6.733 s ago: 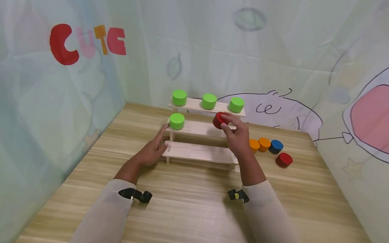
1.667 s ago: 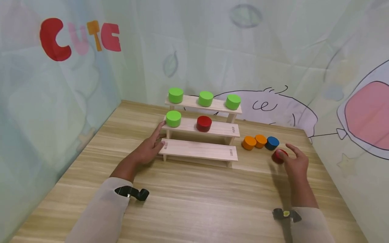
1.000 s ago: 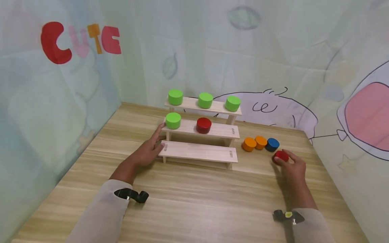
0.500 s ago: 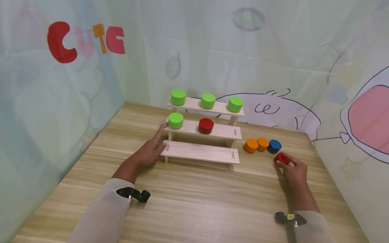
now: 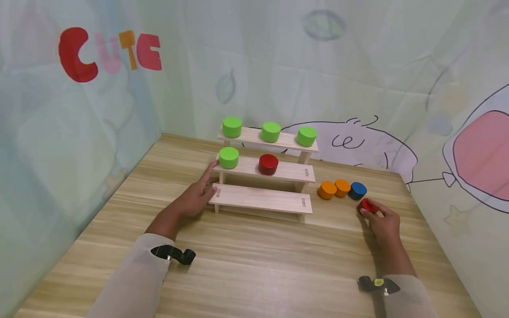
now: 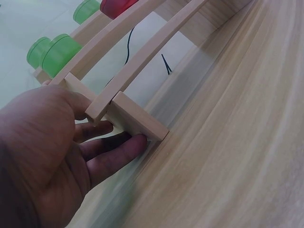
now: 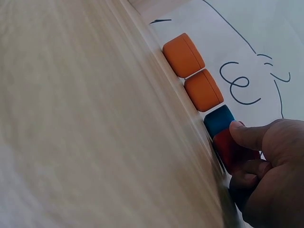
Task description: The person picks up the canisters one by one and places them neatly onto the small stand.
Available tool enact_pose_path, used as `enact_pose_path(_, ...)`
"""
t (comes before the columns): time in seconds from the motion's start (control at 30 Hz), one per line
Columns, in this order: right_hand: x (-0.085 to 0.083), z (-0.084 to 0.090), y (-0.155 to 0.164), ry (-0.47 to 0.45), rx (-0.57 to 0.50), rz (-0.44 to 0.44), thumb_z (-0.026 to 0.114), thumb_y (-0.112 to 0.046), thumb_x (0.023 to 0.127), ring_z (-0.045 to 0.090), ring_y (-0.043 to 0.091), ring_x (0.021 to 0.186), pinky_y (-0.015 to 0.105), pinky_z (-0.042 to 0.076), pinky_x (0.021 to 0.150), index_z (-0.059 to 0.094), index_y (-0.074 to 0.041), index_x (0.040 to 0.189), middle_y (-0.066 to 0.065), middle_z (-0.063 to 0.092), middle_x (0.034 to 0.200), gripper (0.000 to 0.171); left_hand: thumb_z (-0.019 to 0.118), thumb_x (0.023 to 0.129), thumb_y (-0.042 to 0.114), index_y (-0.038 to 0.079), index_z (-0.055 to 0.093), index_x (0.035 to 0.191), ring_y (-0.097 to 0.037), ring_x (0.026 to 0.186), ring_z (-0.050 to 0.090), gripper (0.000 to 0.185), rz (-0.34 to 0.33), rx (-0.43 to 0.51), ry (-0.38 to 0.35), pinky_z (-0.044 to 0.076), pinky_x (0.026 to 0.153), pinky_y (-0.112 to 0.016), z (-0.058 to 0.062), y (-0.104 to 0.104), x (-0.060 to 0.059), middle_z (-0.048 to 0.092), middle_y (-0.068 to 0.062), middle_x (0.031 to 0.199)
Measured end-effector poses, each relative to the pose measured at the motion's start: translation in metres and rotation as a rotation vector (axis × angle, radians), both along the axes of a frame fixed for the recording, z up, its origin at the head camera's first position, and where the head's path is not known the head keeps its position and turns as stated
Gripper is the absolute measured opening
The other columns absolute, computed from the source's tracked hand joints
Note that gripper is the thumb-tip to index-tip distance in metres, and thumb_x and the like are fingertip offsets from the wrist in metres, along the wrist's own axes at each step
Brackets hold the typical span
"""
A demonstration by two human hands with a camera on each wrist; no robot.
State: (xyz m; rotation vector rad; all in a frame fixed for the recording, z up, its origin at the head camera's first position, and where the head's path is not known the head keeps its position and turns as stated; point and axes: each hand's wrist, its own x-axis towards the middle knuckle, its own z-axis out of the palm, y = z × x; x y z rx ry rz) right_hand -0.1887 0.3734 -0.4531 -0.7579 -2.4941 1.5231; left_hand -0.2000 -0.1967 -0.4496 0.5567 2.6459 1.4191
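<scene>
Red disc (image 5: 367, 206) lay on the table (image 5: 254, 260) at the far right, just in front of the blue disc (image 5: 357, 190), with the right hand's (image 5: 383, 224) thumb and fingers curled round it in a pinch.

Going from the left: the left hand (image 5: 195, 198) rested with straight, relaxed fingers against the left end of the wooden stepped rack (image 5: 260, 199), touching its bottom and middle steps and gripping nothing. The wrist view showed the fingers (image 6: 111, 159) tucked beside the rack's foot (image 6: 138, 122). On the top step stood 3 green discs (image 5: 271, 131); on the middle step sat 1 green disc (image 5: 228, 157) and a second red disc (image 5: 268, 164), with bare board to its right. The bottom step held nothing. Right of the rack, 2 orange discs (image 5: 334, 188) and the blue one lay in a touching row, with the held red piece nearest the table's right edge.

The piece looked like painted wood: probably light, stiff and smooth, so likely to slip if pinched loosely. Its curved side wall seemed the best place to hold it, thumb opposite fingers. Lifting straight up should clear the blue neighbour, which it almost touched. Open table lay in front of the rack, while the wall (image 5: 457, 132) crowded the right side.
</scene>
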Motion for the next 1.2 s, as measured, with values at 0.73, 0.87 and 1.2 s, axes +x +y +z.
enact_pose_path(0.73, 0.008, 0.019, -0.015, 0.152, -0.010, -0.131, 0.077, -0.036, 0.102, 0.038, 0.031, 0.165, 0.043, 0.036, 0.134, 0.063, -0.021, 0.153, 0.008, 0.052, 0.170, 0.055, 0.042, 0.118, 0.022, 0.040, -0.010, 0.175, -0.057, 0.155, 0.043, 0.079, 0.016, -0.015, -0.016, 0.033, 0.127, -0.072, -0.002, 0.001, -0.002, 0.034, -0.030, 0.174)
enact_pose_path(0.87, 0.010, 0.022, -0.022, 0.230, -0.010, -0.151, 0.078, -0.036, 0.100, 0.042, 0.029, 0.163, 0.039, 0.037, 0.133, 0.066, -0.021, 0.151, 0.007, 0.055, 0.166, 0.054, 0.042, 0.118, 0.022, 0.039, -0.011, 0.175, -0.057, 0.157, 0.041, 0.079, 0.015, -0.013, -0.015, 0.032, 0.127, -0.072, -0.001, 0.002, -0.001, 0.034, -0.030, 0.175)
enact_pose_path(1.2, 0.017, 0.032, -0.039, 0.500, 0.038, -0.173, 0.081, -0.028, 0.099, 0.053, 0.028, 0.156, 0.026, 0.055, 0.111, 0.071, -0.018, 0.144, 0.010, 0.059, 0.162, 0.047, 0.042, 0.118, 0.021, 0.037, -0.010, 0.176, -0.057, 0.156, 0.041, 0.079, 0.010, -0.012, -0.007, 0.033, 0.127, -0.073, -0.002, 0.001, -0.001, 0.034, -0.031, 0.174)
